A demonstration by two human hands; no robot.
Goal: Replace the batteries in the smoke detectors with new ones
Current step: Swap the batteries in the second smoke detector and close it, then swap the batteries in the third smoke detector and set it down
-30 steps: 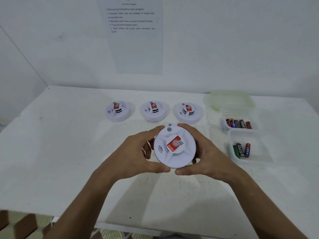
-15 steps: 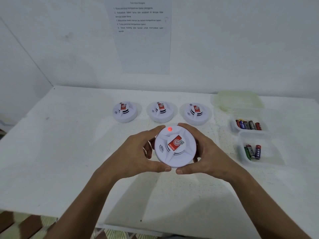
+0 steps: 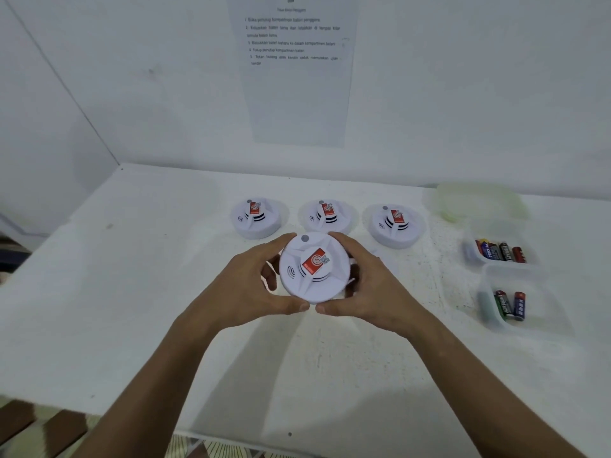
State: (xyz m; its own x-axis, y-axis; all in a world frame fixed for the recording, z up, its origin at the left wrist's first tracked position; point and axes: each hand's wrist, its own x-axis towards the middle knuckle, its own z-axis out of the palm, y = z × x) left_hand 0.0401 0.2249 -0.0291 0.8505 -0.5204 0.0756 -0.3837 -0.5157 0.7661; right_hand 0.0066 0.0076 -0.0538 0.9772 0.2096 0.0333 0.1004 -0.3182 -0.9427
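A round white smoke detector [image 3: 312, 267] with a red label is held face up above the white table [image 3: 132, 292]. My left hand [image 3: 246, 289] grips its left rim, thumb along the near edge. My right hand [image 3: 373, 289] grips its right rim the same way. Its small indicator near the top edge looks grey, unlit. Three more detectors stand in a row behind: left [image 3: 256, 218], middle [image 3: 327, 214], right [image 3: 395, 226]. Two clear trays on the right hold batteries: the far tray [image 3: 471, 256] several, the near tray [image 3: 489, 304] three.
A pale green plastic lid or container [image 3: 479, 201] lies at the back right by the wall. A printed instruction sheet [image 3: 294, 71] hangs on the wall. The table's front edge runs below my forearms, with a patterned floor beyond it.
The detector's indicator lit red half a second ago and is now grey again. My hands still hold the detector in the same grip; the view has shifted slightly.
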